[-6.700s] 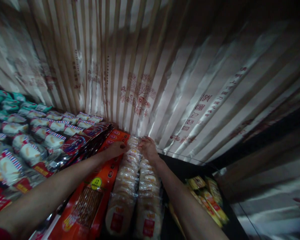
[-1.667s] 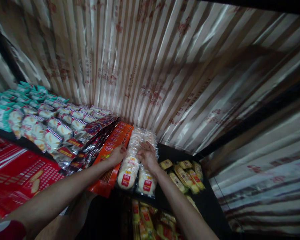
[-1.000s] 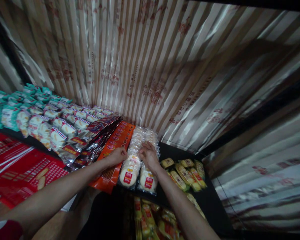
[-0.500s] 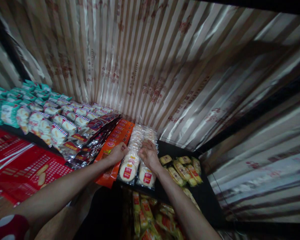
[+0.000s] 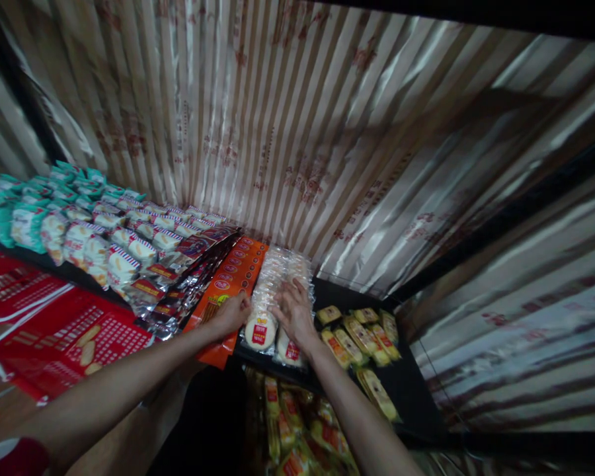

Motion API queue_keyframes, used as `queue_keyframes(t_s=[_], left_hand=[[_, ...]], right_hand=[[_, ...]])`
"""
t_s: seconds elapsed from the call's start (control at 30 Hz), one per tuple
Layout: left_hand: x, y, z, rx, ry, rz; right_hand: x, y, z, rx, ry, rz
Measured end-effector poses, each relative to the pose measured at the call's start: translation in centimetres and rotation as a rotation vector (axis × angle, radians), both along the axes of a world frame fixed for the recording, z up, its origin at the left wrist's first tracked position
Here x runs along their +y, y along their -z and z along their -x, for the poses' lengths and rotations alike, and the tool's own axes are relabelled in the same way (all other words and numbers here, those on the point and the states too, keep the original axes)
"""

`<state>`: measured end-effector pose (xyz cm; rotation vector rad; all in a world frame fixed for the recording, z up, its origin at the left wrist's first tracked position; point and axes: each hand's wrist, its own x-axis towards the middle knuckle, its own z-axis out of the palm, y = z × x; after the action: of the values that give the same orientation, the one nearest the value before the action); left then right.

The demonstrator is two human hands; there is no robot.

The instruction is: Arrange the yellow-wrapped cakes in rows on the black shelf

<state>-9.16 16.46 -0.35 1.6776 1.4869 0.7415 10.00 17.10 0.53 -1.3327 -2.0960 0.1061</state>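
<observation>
Lying on the shelf [image 5: 409,390], right of an orange packet [image 5: 232,271], two rows of wrapped cakes [image 5: 265,291] run lengthwise from the person. The right hand [image 5: 296,314] spreads its grip over the right row [image 5: 288,349]; the left hand [image 5: 235,311] curls by the left row [image 5: 260,332], pinching or not I cannot tell.

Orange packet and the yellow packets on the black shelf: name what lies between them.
The head view shows two rows of clear-wrapped round cakes beside the orange packet, then a strip of black shelf before the yellow packets.
</observation>
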Motion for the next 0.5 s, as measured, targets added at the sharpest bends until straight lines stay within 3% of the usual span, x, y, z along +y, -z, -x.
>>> queue_keyframes(t_s=[0.13, 0.27, 0.37, 0.5], left_hand=[[-0.3, -0.1, -0.2, 0.036, -0.052, -0.033], [-2.4, 0.2, -0.6, 0.130, -0.137, -0.239], [-4.9, 2.0, -1.8, 0.199, -0.118, -0.365], [-6.7, 5.1, -4.3, 0.246, -0.099, -0.431]], right_hand=[[-2.2, -0.4, 0.2, 0.007, 0.007, -0.005], [-5.3, 0.7, -0.3, 0.154, 0.202, -0.096], [-7.7, 2.9, -1.0, 0.199, 0.364, -0.082], [-9.1, 5.8, -1.4, 0.200, 0.427, 0.049]])
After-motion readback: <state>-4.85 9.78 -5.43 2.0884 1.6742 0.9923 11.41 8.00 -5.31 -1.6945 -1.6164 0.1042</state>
